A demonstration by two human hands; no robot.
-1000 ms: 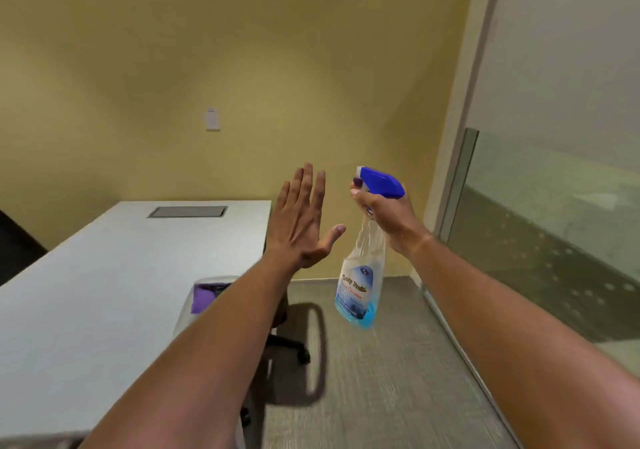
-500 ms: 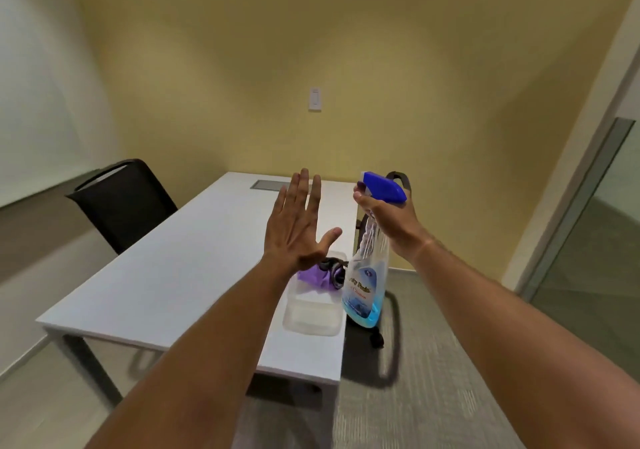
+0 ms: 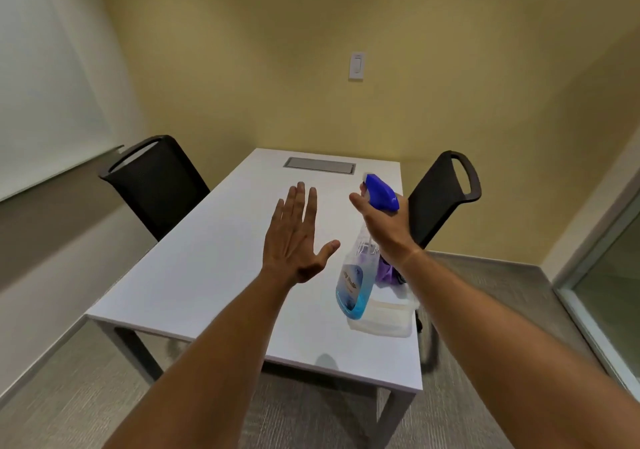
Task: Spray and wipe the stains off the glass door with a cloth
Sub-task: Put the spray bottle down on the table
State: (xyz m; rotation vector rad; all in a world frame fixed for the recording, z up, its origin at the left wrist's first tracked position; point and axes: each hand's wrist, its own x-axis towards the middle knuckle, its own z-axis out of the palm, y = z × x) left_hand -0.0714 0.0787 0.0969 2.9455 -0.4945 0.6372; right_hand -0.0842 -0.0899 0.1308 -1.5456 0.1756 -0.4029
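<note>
My right hand [image 3: 384,230] grips the neck of a clear spray bottle [image 3: 355,287] with a blue trigger head and blue liquid at its bottom, held in the air over the table's right side. My left hand [image 3: 296,240] is raised flat above the table, fingers spread, holding nothing. A purple cloth [image 3: 388,272] lies in a clear plastic tub [image 3: 384,320] on the table, partly hidden behind the bottle and my right wrist. Only a strip of the glass door [image 3: 613,282] shows at the far right edge.
A white table [image 3: 194,275] fills the middle, with a grey cable hatch [image 3: 319,165] at its far end. Black chairs stand at the left [image 3: 156,185] and right [image 3: 440,195]. A yellow wall with a light switch [image 3: 356,65] is behind. Grey carpet covers the floor.
The view has swung left, away from the glass door and onto the table. Both hands keep the same pose, the right still holding the bottle.
</note>
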